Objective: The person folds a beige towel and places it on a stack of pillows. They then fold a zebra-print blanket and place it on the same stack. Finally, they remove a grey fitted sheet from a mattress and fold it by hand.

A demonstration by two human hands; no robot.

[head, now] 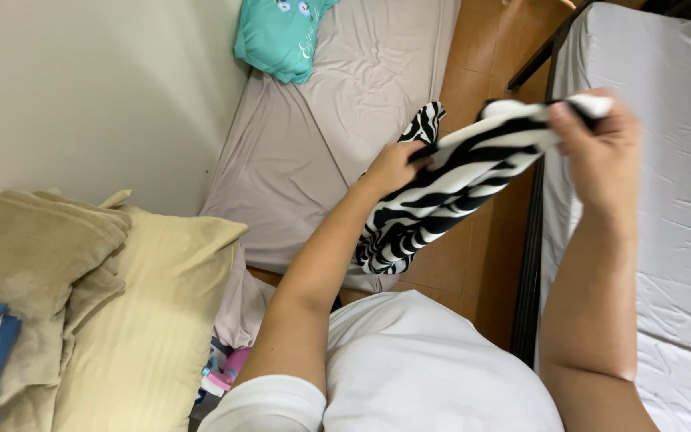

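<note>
Both my hands hold a black-and-white zebra-striped cloth (449, 188) stretched between them in the air. My left hand (393, 166) grips its lower left part, above the mattress. My right hand (597, 148) pinches the upper right end, near the edge of the white-sheeted bed. The cloth hangs down in folds below my left hand, over the gap of brown floor.
A low mattress with a greyish-pink sheet (313, 136) lies along the wall, with a teal garment (277, 36) at its far end. A bed with a white sheet (665, 184) stands right. A beige pillow (145, 320) and folded tan towel (33, 248) lie at left.
</note>
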